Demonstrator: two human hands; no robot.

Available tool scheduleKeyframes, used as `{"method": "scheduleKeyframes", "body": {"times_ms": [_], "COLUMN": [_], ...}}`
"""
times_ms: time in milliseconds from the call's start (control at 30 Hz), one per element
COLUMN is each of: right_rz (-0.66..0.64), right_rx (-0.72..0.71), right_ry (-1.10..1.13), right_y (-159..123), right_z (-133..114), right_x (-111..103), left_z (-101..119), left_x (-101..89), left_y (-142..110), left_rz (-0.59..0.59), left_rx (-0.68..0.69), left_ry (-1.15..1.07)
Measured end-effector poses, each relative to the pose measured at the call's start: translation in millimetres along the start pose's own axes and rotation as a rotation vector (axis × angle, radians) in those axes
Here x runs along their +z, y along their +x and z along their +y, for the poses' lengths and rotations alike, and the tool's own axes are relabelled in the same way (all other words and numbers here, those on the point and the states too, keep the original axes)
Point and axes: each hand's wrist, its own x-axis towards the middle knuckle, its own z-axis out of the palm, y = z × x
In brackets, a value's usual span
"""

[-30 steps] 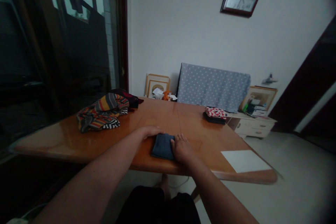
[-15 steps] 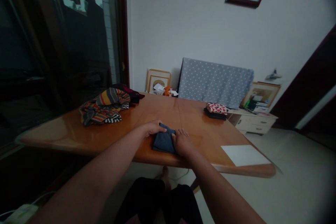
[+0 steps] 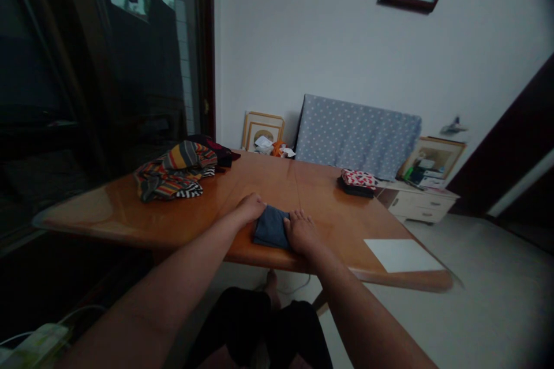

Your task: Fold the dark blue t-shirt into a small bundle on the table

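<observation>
A folded dark blue cloth (image 3: pixel 271 228) lies on the orange-brown wooden table (image 3: pixel 104 210), close to its near edge. My left hand (image 3: pixel 250 209) presses against the cloth's left side, and my right hand (image 3: pixel 302 232) holds its right side, with the fingers resting on the fold. Between the two hands, the cloth's top face shows. Farther left on the table lies a crumpled striped garment (image 3: pixel 171 176) over a dark piece of cloth (image 3: pixel 220 155). Toward the back right sits a folded red-and-white patterned cloth (image 3: pixel 357 179) on a black one.
A white sheet (image 3: pixel 400 255) lies on the table's right corner. Behind the table lean a polka-dot padded board (image 3: pixel 357 135) and picture frames (image 3: pixel 263 132). A white drawer cabinet (image 3: pixel 418 206) stands to the right. My legs are below the table, with a power strip (image 3: pixel 38 341) at lower left.
The whole scene sits higher in view as my head tilts down. The blue cloth looks more compact, and both hands stay at its sides.
</observation>
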Motion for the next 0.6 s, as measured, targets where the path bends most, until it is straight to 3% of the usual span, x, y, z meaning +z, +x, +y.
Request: {"method": "scheduleKeyframes", "body": {"times_ms": [133,267,400,600], "right_rz": [-0.024,-0.035,-0.061,-0.05], "right_rx": [0.011,0.007,0.007,-0.002], "right_ry": [-0.012,-0.007,0.004,0.046], "right_y": [1,1,0,4], "right_z": [-1,0,2,3], "right_x": [-2,-2,-3,0], "left_z": [10,11,-1,-10], "left_x": [3.8,16.8,23.1,23.3], "left_y": [-11,-34,-50,-58], "left_rz": [0.099,-0.066,-0.204,-0.173], "left_rx": [0.187,0.404,0.308,0.236], "left_ry": [0.137,0.429,0.514,0.518]}}
